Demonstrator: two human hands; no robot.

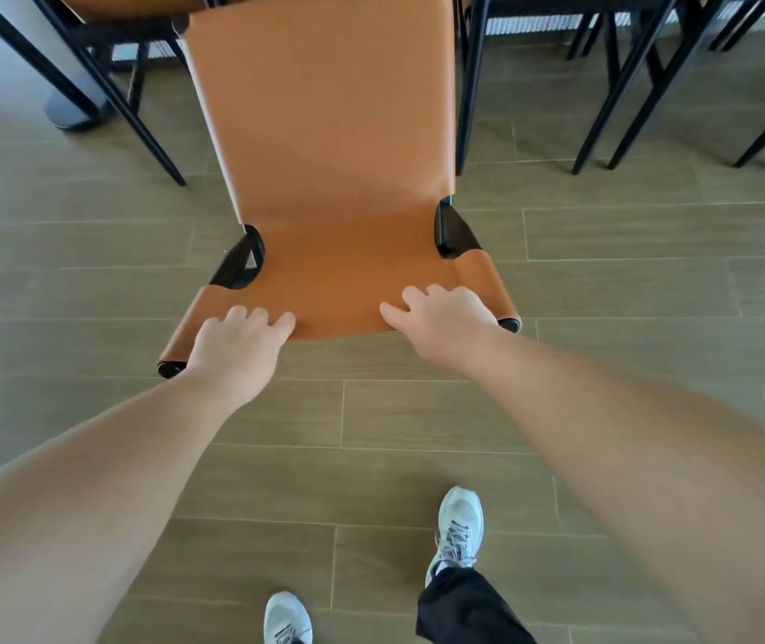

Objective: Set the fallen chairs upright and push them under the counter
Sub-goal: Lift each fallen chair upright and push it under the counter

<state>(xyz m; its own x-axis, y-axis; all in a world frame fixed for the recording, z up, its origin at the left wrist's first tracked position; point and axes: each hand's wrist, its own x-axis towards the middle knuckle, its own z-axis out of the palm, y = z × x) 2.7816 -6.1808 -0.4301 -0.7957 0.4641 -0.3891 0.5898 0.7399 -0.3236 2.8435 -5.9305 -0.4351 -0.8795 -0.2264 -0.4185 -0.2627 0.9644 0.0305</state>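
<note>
A chair (324,132) with a tan leather seat and back on a black metal frame stands upright in front of me, its seat reaching away under the counter. My left hand (238,346) grips the top edge of the backrest near its left end, fingers curled over the leather. My right hand (441,318) grips the same edge near its right end. The chair's legs are hidden beneath the seat.
Black legs of another chair (106,81) stand to the left, beside a grey round column base (76,109). More black chair legs (650,81) line the right. Wood-look floor tiles (417,434) spread around my two grey sneakers.
</note>
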